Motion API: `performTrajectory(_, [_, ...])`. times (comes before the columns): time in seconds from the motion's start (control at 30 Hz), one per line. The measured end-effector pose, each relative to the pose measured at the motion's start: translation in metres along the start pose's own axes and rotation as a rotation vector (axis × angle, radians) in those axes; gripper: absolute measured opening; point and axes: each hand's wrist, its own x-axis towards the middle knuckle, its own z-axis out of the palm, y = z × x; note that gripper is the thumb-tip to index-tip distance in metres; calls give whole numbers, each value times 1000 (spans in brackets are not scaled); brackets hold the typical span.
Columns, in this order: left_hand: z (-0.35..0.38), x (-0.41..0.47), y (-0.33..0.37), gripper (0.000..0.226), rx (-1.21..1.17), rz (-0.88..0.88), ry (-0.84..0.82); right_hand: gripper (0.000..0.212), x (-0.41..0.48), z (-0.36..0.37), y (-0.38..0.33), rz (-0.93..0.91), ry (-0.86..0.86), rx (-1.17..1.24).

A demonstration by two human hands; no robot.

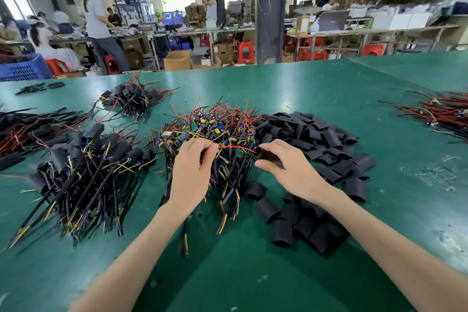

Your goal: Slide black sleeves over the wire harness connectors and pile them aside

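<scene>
Bright overhead light, glossy glare, blurred, warped edges.

One wide-angle camera, worn on the person's head, looks forward and down across a green table (329, 88). The heap of wire harnesses (215, 126) sits at mid-frame, close below the lens. Both forearms enter from the bottom edge, and the left hand (192, 167) and right hand (286, 167) meet at the heap's near side. Loose black sleeves (316, 139) lie just right of the heap, sleeved bundles (83, 159) left of it. Beyond the heap, the far table edge, workshop benches (367, 31) and people (97, 20) fill the top third.
</scene>
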Motion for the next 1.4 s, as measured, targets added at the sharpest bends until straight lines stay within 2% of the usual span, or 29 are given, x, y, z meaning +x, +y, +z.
performTrajectory(0.2, [-1, -2, 5, 14, 13, 64, 32, 37, -1, 2, 1, -29, -26, -46])
performTrajectory(0.37, [-5, 1, 10, 13, -30, 46, 104, 37, 0, 2, 8, 39, -59, -108])
performTrajectory(0.77, [-4, 0, 10, 15, -18, 30, 77, 36, 3, 2, 2, 128, 9, 156])
performTrajectory(0.93, [-4, 0, 8, 12, 4, 59, 70, 34, 2, 1, -1, 80, 52, 157])
performTrajectory(1.03, [-4, 1, 7, 12, 40, 148, 56, 35, 0, -1, -3, 7, 54, 61])
performTrajectory(1.13, [-1, -2, 7, 12, 75, 247, -48, 38, -3, 1, -4, -150, 32, -202])
performTrajectory(1.17, [1, -5, 8, 16, 61, 257, -111, 38, -4, 2, -6, -187, 22, -258])
performTrajectory(1.27, [6, -16, 14, 49, -35, 282, -301, 37, -6, 4, -14, -247, -23, -297])
performTrajectory(1.4, [13, -23, 19, 75, -58, 385, -405, 38, -9, 9, -20, -195, -156, -139])
